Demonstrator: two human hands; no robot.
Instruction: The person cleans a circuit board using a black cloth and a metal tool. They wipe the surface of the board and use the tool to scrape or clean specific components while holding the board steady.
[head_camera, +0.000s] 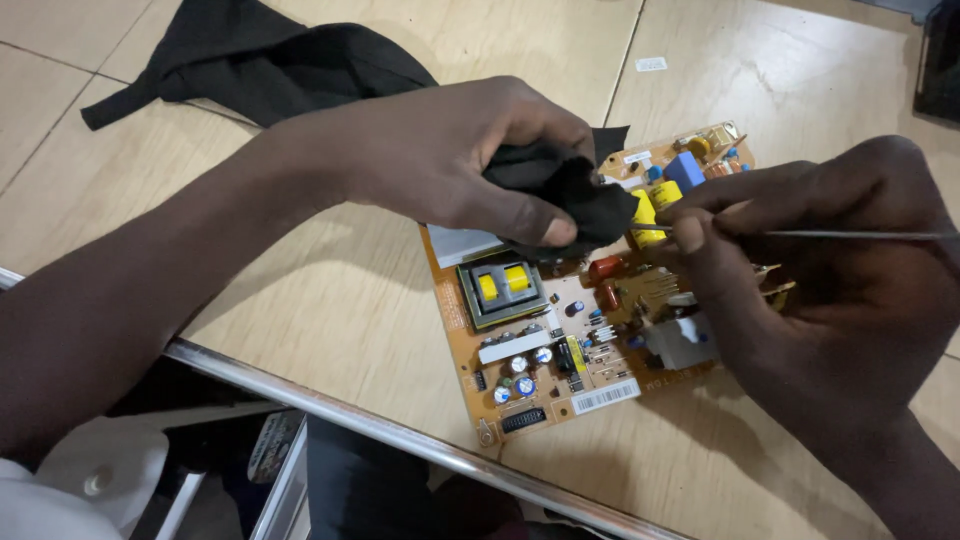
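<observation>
Head camera looks steeply down, close over the surface, its near metal edge running toward five o'clock.

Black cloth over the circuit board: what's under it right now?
The black cloth, pinched in the left hand, covers part of the circuit board. Yellow capacitors peek out beside it; whatever lies directly beneath is hidden.

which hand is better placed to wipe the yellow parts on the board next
Left, probably: the left hand already presses the black cloth on the circuit board beside them; the right hand holds a thin rod.
</observation>
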